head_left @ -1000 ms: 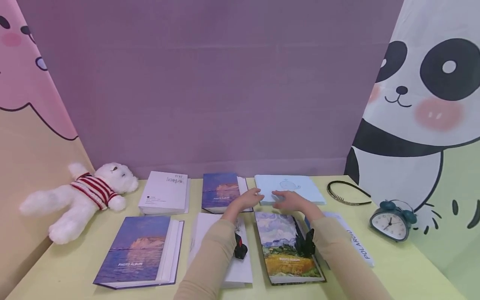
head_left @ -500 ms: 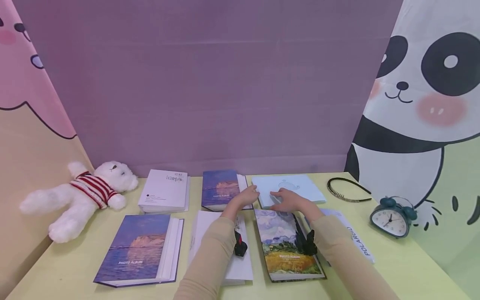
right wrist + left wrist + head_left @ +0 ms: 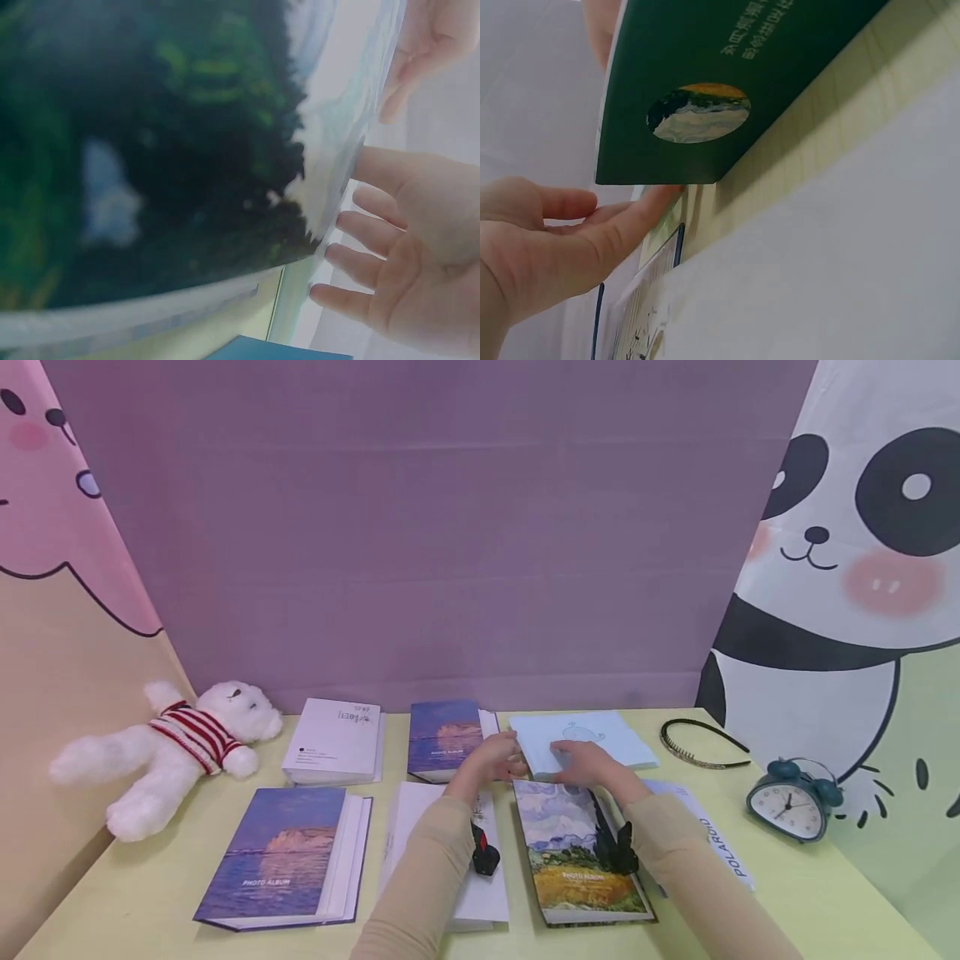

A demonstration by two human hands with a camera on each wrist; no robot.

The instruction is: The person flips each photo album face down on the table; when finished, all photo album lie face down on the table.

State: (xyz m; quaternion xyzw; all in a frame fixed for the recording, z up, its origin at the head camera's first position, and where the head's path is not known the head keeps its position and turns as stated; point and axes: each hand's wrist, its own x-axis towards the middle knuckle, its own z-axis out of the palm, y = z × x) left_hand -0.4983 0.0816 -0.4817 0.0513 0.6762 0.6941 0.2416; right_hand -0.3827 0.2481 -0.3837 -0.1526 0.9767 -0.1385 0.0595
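Has both hands at the light blue album (image 3: 618, 743), toward the back of the pale yellow tabletop (image 3: 150, 910), right of centre: left hand (image 3: 495, 760) at its left edge with fingers extended, right hand (image 3: 588, 764) over its near edge with fingers spread apart. Cannot tell about firm contact at the left fingertips. Extends over a landscape-covered album (image 3: 558, 852), between the arms and just in front of the hands, and over a white album (image 3: 483, 893), partly hidden by the left sleeve. Hides part of a POLAROID-lettered item (image 3: 720, 847) with the right sleeve. Just beside the left hand, shows a small sea-cliff album (image 3: 442, 739); farther left, a white book (image 3: 333, 739), with a larger sea-cliff album (image 3: 273, 860) nearer the front. At far left, includes a white plush bear (image 3: 191, 735) in a red-striped sweater; at right, a black headband (image 3: 708, 766) and a teal alarm clock (image 3: 787, 810). Enclosed by a purple backdrop (image 3: 435, 543), a pink cartoon panel (image 3: 75, 543) and a panda panel (image 3: 817, 693).
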